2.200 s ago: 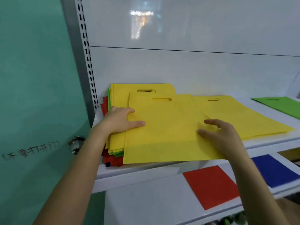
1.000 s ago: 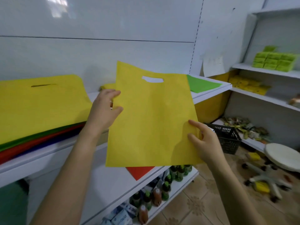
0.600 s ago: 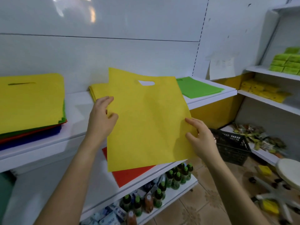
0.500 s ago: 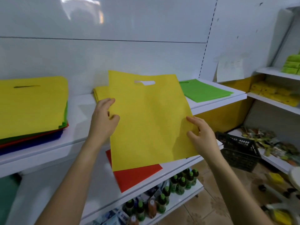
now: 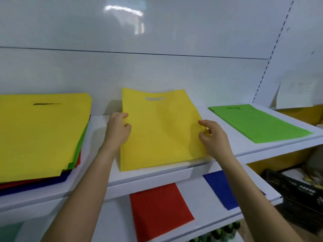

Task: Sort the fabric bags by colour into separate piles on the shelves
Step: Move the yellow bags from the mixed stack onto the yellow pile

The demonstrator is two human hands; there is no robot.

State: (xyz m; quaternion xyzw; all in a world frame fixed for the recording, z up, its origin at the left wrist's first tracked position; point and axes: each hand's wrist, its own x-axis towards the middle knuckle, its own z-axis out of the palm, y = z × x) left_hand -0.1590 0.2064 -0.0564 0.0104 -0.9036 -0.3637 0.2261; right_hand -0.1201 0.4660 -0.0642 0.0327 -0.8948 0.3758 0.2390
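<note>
A yellow fabric bag (image 5: 160, 131) with a cut-out handle lies low over the middle of the upper shelf (image 5: 232, 145), its top edge curling up against the back wall. My left hand (image 5: 118, 130) pinches its left edge. My right hand (image 5: 214, 137) grips its right edge. To the far left sits a mixed stack (image 5: 40, 135) with a yellow bag on top and green, red and blue edges showing beneath. A green bag (image 5: 258, 123) lies flat at the shelf's right end. On the lower shelf lie a red bag (image 5: 159, 208) and a blue bag (image 5: 222, 187).
A white panel wall backs the shelves. A sheet of paper (image 5: 297, 91) hangs at the right. A black basket (image 5: 297, 187) sits low at the right, and bottle tops (image 5: 223, 231) show under the lower shelf.
Both hands have carried the yellow bag from upright in front of me down and forward onto the middle of the upper shelf. The view has swung back left.
</note>
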